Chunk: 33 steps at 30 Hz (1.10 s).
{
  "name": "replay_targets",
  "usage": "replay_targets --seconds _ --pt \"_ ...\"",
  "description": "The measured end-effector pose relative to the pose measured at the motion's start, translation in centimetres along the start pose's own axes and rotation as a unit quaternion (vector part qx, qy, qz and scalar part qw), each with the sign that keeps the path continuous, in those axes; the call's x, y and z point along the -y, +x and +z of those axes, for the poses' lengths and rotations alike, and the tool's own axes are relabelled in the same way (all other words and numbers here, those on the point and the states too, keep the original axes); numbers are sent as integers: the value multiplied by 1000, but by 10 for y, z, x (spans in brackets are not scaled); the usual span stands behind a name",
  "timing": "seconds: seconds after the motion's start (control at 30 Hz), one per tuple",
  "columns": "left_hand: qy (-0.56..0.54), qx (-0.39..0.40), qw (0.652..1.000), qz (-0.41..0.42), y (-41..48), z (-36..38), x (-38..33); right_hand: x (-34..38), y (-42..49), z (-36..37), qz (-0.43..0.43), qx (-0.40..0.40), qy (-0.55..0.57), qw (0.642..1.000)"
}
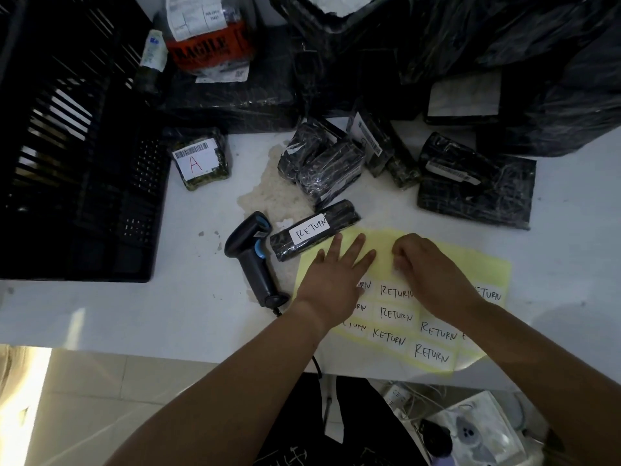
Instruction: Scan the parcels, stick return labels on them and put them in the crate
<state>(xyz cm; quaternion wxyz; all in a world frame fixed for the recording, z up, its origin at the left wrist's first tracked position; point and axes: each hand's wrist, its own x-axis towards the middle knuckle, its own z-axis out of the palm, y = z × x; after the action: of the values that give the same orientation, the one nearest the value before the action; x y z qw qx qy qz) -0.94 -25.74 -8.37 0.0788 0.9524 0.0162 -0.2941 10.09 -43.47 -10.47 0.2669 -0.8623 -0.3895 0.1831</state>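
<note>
The left grip (336,267) lies flat with fingers spread, pressing the glossy yellow label sheet (470,264) onto the white surface (100,314). The right grip (426,264) is just beside it, fingers curled and tips down on the sheet's bare upper part. Whether they pinch a label is hidden.

Just beyond the left grip's fingertips lies a slim, bar-shaped parcel (339,215) in crinkled black film. Its long axis runs from near-left to far-right, and its near edge meets the sheet's corner. A white rectangular return label (309,229) with handwritten lettering is stuck along that axis.

Left of the left grip a smooth black scanner (253,257) lies with its head pointing away. Beyond both grips more film-wrapped parcels (322,166) are clustered. The black slatted plastic crate (74,146) stands well to the left.
</note>
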Motion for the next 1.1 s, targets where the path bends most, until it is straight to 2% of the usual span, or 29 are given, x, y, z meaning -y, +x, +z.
replay_targets --seconds 0.07,0.13,0.2,0.3,0.33,0.37,0.43,0.5,0.6,0.77,1.0,1.1 --pt "-11 -4 1000 1 1 -1 1 3 -4 -7 77 -32 143 986" --pt "-34 -8 999 4 2 -2 1 4 -5 -12 156 -79 261 949" --pt "-64 -13 998 10 0 -1 3 2 -4 -16 241 -119 372 888" --pt "-142 -53 988 31 -8 1 9 3 -1 -29 325 -156 541 760" --pt "-176 -90 979 39 -14 0 11 5 -1 -33 330 -167 569 734" --pt "-203 -141 968 47 -20 -3 13 7 0 -37 332 -175 579 724" --pt "-218 -266 938 45 -31 -12 20 10 0 -43 342 -190 573 720" --pt "-204 -339 918 -12 -39 -17 31 14 0 -48 348 -195 575 714" --pt "-144 -294 934 -145 -36 -16 44 29 -1 -54 331 -170 565 736" --pt "-83 -204 957 -188 -15 -18 56 65 -3 -59 274 -122 516 802" --pt "-96 -222 960 -138 -22 -23 71 77 -5 -57 245 -123 470 839" --pt "-112 -234 959 -115 -25 -18 72 74 -4 -53 243 -108 410 872"
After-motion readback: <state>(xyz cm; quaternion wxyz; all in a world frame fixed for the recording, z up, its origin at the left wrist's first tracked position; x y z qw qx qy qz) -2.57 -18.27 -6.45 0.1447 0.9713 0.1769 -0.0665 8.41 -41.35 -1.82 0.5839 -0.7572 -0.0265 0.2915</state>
